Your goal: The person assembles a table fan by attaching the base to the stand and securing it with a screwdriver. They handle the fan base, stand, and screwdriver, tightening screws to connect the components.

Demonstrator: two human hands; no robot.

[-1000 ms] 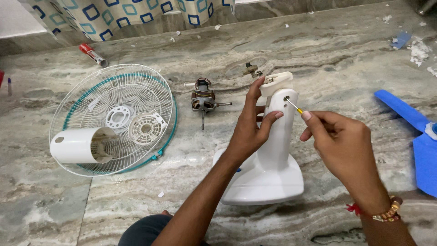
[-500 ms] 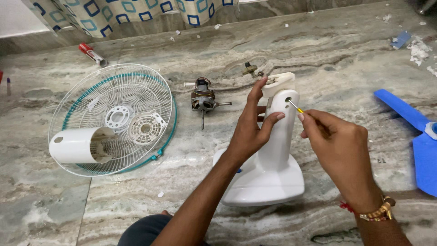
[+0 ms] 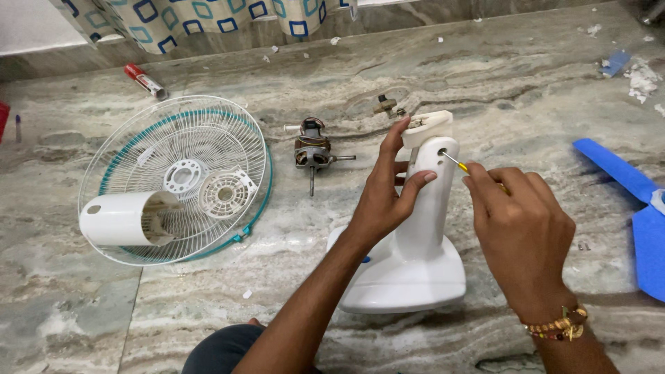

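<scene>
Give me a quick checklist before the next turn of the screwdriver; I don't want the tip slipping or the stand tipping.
1. Thin yellow-handled screwdriver tip in the hole near the stand's top: ok.
2. Left hand steadying the white plastic fan stand: ok, fingers around the neck.
3. Right hand gripping the handle: ok.
4. Stand base flat on the grey marble floor: ok.
5. Tip seated in a screw head: cannot tell, hidden in the hole.
6. Small electric motor apart from the hands: ok.
</scene>
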